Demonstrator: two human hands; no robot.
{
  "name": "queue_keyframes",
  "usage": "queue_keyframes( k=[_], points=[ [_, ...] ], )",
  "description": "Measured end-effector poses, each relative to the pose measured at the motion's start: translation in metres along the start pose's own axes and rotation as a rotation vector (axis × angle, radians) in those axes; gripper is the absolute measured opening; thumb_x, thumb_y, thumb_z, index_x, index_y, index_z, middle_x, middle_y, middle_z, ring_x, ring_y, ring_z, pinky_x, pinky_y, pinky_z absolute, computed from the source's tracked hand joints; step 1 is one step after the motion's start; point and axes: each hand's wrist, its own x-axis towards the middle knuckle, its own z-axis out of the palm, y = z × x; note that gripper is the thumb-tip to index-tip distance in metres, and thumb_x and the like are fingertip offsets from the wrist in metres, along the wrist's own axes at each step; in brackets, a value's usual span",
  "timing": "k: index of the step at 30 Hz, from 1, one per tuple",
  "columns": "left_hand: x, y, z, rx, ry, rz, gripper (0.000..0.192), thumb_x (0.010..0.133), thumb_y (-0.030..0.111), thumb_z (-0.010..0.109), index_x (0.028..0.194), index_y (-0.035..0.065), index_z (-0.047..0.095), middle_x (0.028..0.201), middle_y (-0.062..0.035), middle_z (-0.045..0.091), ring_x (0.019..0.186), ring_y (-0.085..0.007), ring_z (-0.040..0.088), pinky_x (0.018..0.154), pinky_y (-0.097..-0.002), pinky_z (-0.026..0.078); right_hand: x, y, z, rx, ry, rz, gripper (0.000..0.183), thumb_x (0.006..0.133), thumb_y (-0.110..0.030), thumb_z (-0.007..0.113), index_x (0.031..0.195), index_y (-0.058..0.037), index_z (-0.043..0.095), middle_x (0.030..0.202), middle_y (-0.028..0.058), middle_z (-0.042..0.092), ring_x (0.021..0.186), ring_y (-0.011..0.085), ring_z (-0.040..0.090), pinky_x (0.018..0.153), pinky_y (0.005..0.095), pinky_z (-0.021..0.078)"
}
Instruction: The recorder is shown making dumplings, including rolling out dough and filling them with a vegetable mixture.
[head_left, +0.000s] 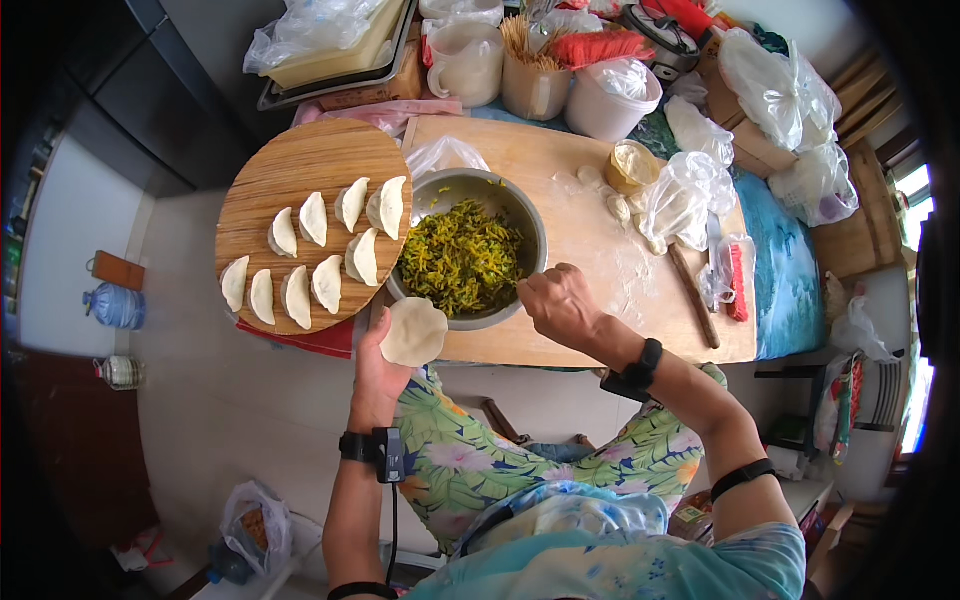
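Note:
A flat round dough wrapper (414, 332) lies on the palm and fingers of my left hand (381, 367), just below the metal bowl's near rim. My right hand (559, 304) is closed around a thin utensil, mostly hidden, whose far end reaches into the chopped vegetable filling (465, 259). The metal bowl (534, 217) holds this yellow-green filling. Left of it, a round wooden board (300, 157) overlaps the bowl's edge and carries several folded dumplings (313, 219) in two rough rows.
On the floured wooden work board (585, 330) lie a rolling pin (694, 296), dough under a plastic bag (679, 199) and a small tub of flour (632, 166). A knife (713, 247) and red brush (738, 285) lie at right. Tubs and a jug (469, 64) stand behind.

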Motion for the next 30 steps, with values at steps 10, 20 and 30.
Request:
queue_keyframes(
  k=[10, 20, 30],
  points=[
    [-0.001, 0.002, 0.001, 0.005, -0.021, -0.025, 0.053, 0.097, 0.040, 0.050, 0.130, -0.0009, 0.049, 0.126, -0.0138, 0.059, 0.117, -0.0303, 0.056, 0.099, -0.0460, 0.045, 0.023, 0.007, -0.002, -0.068, 0.246, -0.037, 0.012, 0.069, -0.004, 0.058, 0.077, -0.0061, 0.050, 0.063, 0.0055, 0.047, 0.058, 0.0225, 0.053, 0.056, 0.0356, 0.0402],
    [-0.001, 0.004, 0.004, -0.010, -0.020, -0.026, 0.047, 0.097, 0.036, 0.052, 0.126, -0.0013, 0.053, 0.123, -0.0129, 0.061, 0.113, -0.0273, 0.058, 0.098, -0.0416, 0.045, 0.032, 0.026, 0.009, -0.074, 0.231, 0.137, 0.011, 0.074, -0.004, 0.054, 0.076, -0.0080, 0.044, 0.059, 0.0071, 0.050, 0.056, 0.0269, 0.054, 0.058, 0.0395, 0.0401],
    [0.003, 0.002, -0.004, 0.013, -0.036, -0.023, 0.054, 0.096, 0.039, 0.053, 0.129, -0.0029, 0.050, 0.125, -0.0146, 0.059, 0.117, -0.0298, 0.056, 0.101, -0.0445, 0.043, 0.055, 0.061, 0.040, -0.165, 0.319, 0.387, 0.007, 0.076, -0.003, 0.051, 0.079, -0.0065, 0.047, 0.064, 0.0113, 0.057, 0.061, 0.0308, 0.059, 0.062, 0.0432, 0.0438]
  ],
)
